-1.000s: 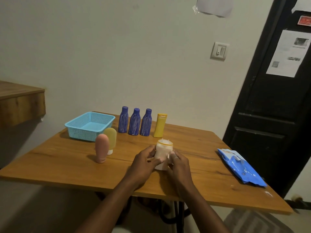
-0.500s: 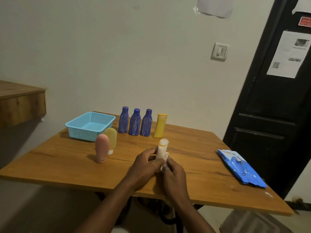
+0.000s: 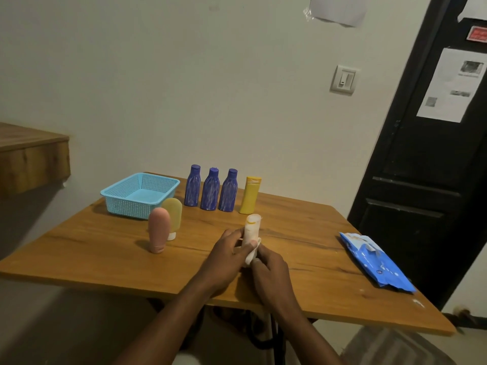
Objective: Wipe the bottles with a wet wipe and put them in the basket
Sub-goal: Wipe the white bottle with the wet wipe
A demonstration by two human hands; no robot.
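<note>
Dim, warm indoor light; soft shadows fall left of the bottles on the table (image 3: 105,248). Wide-angle bending tilts the door (image 3: 432,180). Slight softness throughout.

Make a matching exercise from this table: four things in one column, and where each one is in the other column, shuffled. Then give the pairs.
Things
1. blue basket
2. wipes pack
3. pink bottle
4. white bottle

Places
A. gripped by the left hand, with the right hand holding a wet wipe against it
B. lying flat near the right edge of the table
C. at the far left of the table, with nothing in it
D. standing just in front of the pale yellow bottle

Pairs: 1-C, 2-B, 3-D, 4-A
</note>
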